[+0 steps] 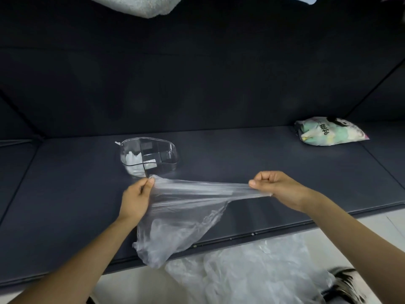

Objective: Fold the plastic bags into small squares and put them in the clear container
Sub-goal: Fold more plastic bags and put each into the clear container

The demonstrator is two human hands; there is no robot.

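A clear plastic bag (184, 216) hangs stretched between my hands above the dark mat (285, 172). My left hand (137, 199) pinches its top left corner. My right hand (277, 189) grips the top right end, fingers curled round the bunched plastic. The rest of the bag droops toward the mat's front edge. The clear container (151, 155), split into compartments, stands just behind my left hand, with white folded plastic in its left compartment.
A pile of clear plastic bags (252, 266) lies on the pale floor below the mat's front edge. A printed packet (328, 132) rests at the mat's far right. A white fluffy cloth (140, 5) hangs at the top.
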